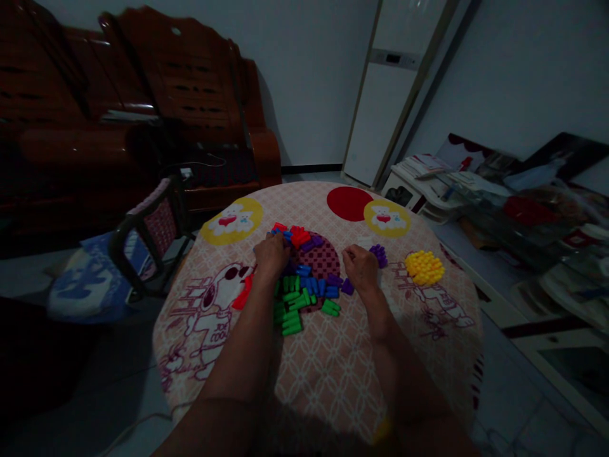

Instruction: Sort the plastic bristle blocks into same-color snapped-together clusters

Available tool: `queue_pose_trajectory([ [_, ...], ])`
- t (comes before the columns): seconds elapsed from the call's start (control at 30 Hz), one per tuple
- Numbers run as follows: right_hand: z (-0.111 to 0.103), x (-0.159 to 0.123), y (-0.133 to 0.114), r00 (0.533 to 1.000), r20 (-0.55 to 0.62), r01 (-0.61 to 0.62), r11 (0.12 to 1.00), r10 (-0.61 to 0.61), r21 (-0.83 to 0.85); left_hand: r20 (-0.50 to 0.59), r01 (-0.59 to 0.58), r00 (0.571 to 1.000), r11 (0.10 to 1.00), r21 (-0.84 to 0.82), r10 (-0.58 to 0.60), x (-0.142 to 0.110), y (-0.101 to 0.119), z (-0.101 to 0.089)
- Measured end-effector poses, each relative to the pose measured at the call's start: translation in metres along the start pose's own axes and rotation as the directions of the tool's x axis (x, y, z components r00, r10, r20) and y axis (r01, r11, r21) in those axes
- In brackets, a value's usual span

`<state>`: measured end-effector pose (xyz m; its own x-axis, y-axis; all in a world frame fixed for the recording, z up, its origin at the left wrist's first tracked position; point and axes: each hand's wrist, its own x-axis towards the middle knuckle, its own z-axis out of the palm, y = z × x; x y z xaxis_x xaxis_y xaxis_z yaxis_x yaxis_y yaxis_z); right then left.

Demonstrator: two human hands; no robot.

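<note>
A round table [333,368] with a pink patterned cloth carries a heap of small plastic pegs [304,289] in red, blue, purple and green. My left hand [271,254] rests curled on the left side of the heap, fingers bent down among red and blue pegs. My right hand [360,266] is closed in a loose fist at the heap's right edge, next to a small purple cluster [379,254]. What either hand holds is hidden. A yellow cluster of pegs [424,267] sits further right, apart from both hands.
A small dark chair [152,235] with a checked seat stands left of the table. Dark wooden sofas [118,127] fill the back left. A white low table [428,184] and stacked papers and clutter lie on the right. A white door [390,95] stands behind.
</note>
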<state>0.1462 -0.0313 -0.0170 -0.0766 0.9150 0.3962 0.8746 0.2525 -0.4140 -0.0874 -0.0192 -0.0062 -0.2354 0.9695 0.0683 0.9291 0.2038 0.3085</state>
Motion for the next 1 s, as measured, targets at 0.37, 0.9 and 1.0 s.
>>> queue_pose_trajectory([
  [0.37,-0.018,0.011,0.028,0.948,-0.223,-0.159,0.943,0.229,0.293,-0.144,-0.105,0.988,0.947,-0.303,0.063,-0.009,0.002,0.001],
  [0.9,0.018,0.021,0.12,0.724,-0.085,-0.253,0.378,0.685,0.891,-0.053,-0.275,0.958,0.845,-0.458,0.283,-0.024,0.153,0.054],
  [1.0,0.019,0.022,0.122,0.714,-0.068,-0.257,0.351,0.697,0.9,-0.006,-0.243,0.965,0.884,-0.399,0.262,-0.027,0.161,0.058],
])
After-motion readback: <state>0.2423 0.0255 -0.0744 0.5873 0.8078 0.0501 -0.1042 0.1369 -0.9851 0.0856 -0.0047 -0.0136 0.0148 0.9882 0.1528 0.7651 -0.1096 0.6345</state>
